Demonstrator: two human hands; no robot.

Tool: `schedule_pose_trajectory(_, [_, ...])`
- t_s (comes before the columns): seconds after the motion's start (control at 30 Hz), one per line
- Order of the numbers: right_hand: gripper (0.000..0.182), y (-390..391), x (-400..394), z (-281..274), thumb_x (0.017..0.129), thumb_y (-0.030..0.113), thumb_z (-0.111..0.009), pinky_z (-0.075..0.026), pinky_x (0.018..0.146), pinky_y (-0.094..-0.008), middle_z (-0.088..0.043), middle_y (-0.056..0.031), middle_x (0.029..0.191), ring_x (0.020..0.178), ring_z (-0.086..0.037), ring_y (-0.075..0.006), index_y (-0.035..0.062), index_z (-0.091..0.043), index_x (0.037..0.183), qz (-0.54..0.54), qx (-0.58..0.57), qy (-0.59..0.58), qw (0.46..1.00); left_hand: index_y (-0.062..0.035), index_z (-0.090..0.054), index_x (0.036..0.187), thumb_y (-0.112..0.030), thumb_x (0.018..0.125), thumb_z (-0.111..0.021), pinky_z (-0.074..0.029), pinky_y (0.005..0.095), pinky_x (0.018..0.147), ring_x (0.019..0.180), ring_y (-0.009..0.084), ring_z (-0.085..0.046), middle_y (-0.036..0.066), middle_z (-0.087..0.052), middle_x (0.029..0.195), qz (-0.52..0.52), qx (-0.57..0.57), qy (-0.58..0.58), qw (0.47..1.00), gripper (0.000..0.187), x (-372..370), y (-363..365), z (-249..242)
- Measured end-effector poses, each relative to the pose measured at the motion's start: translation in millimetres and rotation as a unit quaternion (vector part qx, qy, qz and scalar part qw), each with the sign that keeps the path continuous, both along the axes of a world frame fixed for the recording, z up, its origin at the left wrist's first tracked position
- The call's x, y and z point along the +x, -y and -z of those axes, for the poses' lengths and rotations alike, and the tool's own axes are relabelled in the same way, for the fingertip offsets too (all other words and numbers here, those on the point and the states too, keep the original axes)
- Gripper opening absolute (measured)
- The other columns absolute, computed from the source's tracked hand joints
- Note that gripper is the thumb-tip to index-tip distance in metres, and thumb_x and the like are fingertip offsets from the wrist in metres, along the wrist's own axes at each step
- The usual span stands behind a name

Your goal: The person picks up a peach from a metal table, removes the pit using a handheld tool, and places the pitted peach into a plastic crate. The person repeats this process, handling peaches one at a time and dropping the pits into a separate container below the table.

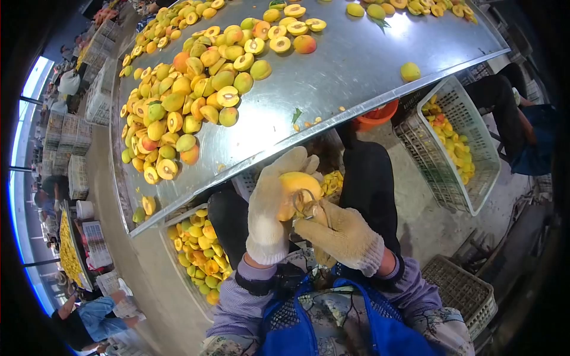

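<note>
Both my hands wear pale knit work gloves and meet above my lap, in front of the metal table's edge. My left hand (266,204) is closed around a yellow peach (295,183). In my right hand (347,237) is a small pitting tool with a curved metal loop (304,203). The loop lies against the peach's near side; the peach's cut face and the tool's handle are mostly hidden by the gloves. Beyond my hands, a heap of whole and halved peaches (190,98) lies on the metal table (332,68), some halves showing their pits.
A crate of peach pieces (172,249) stands lower left, near my leg. At right are a tall plastic crate (430,160) with fruit, an orange-red basin (378,115) under the table and a grey crate (466,291). Other people sit at left and right.
</note>
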State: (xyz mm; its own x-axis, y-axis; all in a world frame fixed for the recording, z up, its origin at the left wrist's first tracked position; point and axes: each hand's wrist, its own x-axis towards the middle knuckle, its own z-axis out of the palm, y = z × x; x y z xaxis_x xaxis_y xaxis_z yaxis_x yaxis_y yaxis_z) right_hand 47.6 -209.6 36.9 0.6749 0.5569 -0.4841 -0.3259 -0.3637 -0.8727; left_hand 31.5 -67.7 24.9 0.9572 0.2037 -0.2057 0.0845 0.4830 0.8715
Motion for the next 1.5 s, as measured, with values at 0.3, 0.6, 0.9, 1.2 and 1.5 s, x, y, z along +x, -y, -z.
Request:
schedule_pose_trajectory(0.3, [0.039,-1,-12,0,0.092,0.041,-0.059,-0.052,0.064,-0.0304,-0.066,-0.0086,0.075,0.069,-0.067,-0.018,0.0032,-0.06,0.103,-0.021,0.049,-0.042,0.998,0.0049,-0.05,0.13,-0.034,0.098,-0.052,-0.045,0.0348,0.101,0.12,0.0278,-0.056,0.019,-0.054,0.131,0.08,0.175,0.063,0.979,0.05,-9,-16,-14])
schedule_pose_trajectory(0.6, [0.028,0,-5,-14,0.096,0.032,-0.057,-0.045,0.052,-0.0228,-0.06,0.0007,0.076,0.06,-0.055,-0.0051,0.0042,-0.059,0.093,-0.001,0.14,-0.164,0.977,0.0017,-0.053,0.131,-0.024,0.099,-0.047,-0.044,0.0335,0.098,0.116,0.0308,-0.059,0.019,-0.058,0.128,0.096,0.395,0.105,0.907,0.041,1,-22,-40])
schedule_pose_trajectory(0.9, [0.033,-15,-4,-5,0.096,0.034,-0.057,-0.044,0.047,-0.0238,-0.057,-0.0021,0.062,0.05,-0.056,-0.0096,0.0026,-0.06,0.085,0.028,0.138,-0.206,0.968,0.0055,-0.051,0.128,-0.024,0.1,-0.047,-0.042,0.0319,0.1,0.113,0.0224,-0.057,0.015,-0.058,0.124,0.151,0.16,0.005,0.975,0.041,11,-41,-9])
schedule_pose_trajectory(1.2, [0.019,-18,-10,-4,0.096,0.02,-0.05,-0.043,0.043,-0.0248,-0.059,-0.0044,0.061,0.048,-0.056,-0.0118,0.0032,-0.055,0.09,0.009,0.138,-0.163,0.977,0.0067,-0.049,0.131,-0.019,0.096,-0.057,-0.048,0.031,0.094,0.108,0.021,-0.061,0.017,-0.056,0.126,-0.024,0.318,0.051,0.947,0.044,-22,-17,-22])
schedule_pose_trajectory(1.5, [0.03,-18,-17,-29,0.097,0.033,-0.053,-0.041,0.039,-0.0251,-0.058,-0.0049,0.06,0.043,-0.056,-0.014,0.0036,-0.059,0.09,0.013,0.168,-0.244,0.955,0.0066,-0.045,0.133,-0.035,0.097,-0.054,-0.053,0.0321,0.082,0.094,0.0245,-0.064,0.023,-0.058,0.122,0.066,0.054,0.017,0.996,0.055,-14,-25,-33])
